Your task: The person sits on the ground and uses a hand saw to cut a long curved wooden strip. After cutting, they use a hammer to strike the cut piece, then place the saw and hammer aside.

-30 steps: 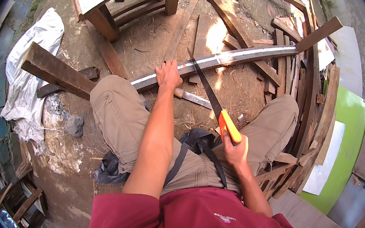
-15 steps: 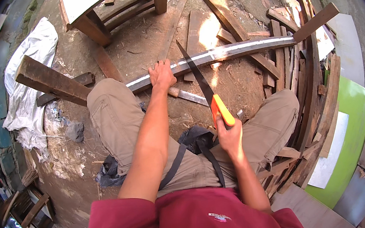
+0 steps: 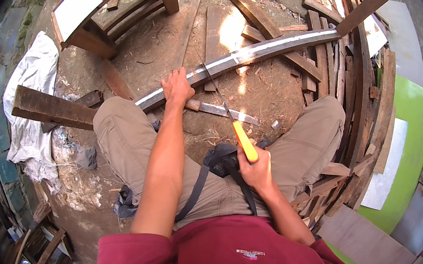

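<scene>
In my right hand is the yellow-orange handle of a handsaw. Its thin dark blade stands nearly edge-on and crosses a long wooden beam with a white upper strip. Whether the teeth touch the wood I cannot tell. My left hand is closed over the beam, left of the blade. Beyond my left knee a thick wooden post slants up, and another post joins the beam's right end. A large knife with a wooden handle lies on the ground between my knees, below the beam.
Loose boards lie on the dirt floor past the beam. Stacked lumber lines my right side, near a green panel. A wooden frame piece stands far left, above a white sack and a grey stone.
My right hand has drawn the saw back toward me, and its blade has turned from showing its flat to nearly edge-on. The left hand stays on the beam. The view has shifted slightly.
</scene>
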`<state>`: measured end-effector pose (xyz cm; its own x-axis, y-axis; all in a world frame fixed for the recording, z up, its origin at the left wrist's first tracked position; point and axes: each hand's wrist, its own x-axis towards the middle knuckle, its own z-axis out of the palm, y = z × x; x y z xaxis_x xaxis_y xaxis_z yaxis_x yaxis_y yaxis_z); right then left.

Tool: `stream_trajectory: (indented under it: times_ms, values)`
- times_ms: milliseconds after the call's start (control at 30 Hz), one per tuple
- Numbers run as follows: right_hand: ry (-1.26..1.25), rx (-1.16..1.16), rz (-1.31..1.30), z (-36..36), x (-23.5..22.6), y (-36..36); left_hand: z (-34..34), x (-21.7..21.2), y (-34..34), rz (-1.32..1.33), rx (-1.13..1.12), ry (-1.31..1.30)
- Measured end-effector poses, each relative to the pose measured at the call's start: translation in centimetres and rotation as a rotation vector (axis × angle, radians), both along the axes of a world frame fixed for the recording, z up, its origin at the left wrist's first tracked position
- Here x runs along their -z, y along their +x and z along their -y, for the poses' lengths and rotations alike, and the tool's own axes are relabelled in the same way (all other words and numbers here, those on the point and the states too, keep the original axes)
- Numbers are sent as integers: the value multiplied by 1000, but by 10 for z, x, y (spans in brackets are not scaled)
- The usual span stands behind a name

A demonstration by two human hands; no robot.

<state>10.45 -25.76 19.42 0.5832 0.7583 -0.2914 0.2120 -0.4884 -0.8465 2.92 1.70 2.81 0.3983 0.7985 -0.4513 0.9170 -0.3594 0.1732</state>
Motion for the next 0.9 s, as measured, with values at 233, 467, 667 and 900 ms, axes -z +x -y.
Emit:
stream_trajectory:
  times_ms: [233,467,667,900]
  values:
    - [-26,17,17,-24,14,10,3,-2,8,24,19,55]
    - [81,98,31,21,-2,-5,3,-6,6,13,-11,46]
    - [-25,17,7,-38,17,12,2,0,5,40,5,13]
    - [-54,109,-73,-29,14,12,2,1,5,40,-5,6]
